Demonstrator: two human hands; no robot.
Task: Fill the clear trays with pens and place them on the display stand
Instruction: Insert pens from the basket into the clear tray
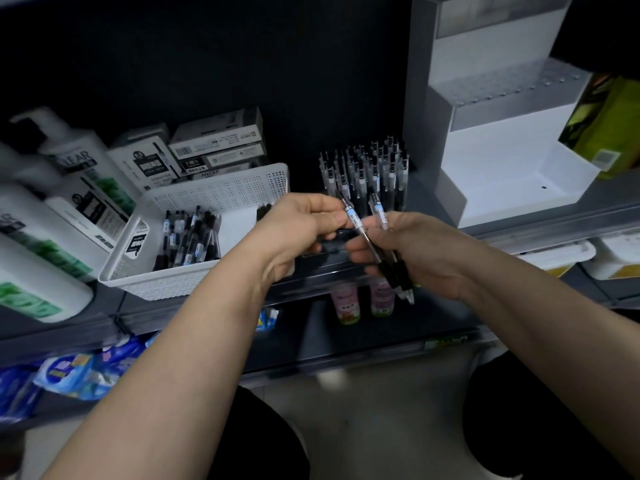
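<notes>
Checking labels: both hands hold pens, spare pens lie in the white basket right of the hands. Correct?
No: head view shows the white basket with spare pens left of the hands, not right. The left hand and right hand both hold pens.

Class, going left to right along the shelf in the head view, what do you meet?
white pump bottles → white perforated basket → upright pens → white stepped display stand → yellow-green box

Left hand (304, 230), right hand (424, 259) grip pens (358, 225); clear tray (330, 250) perhaps beneath.
</notes>
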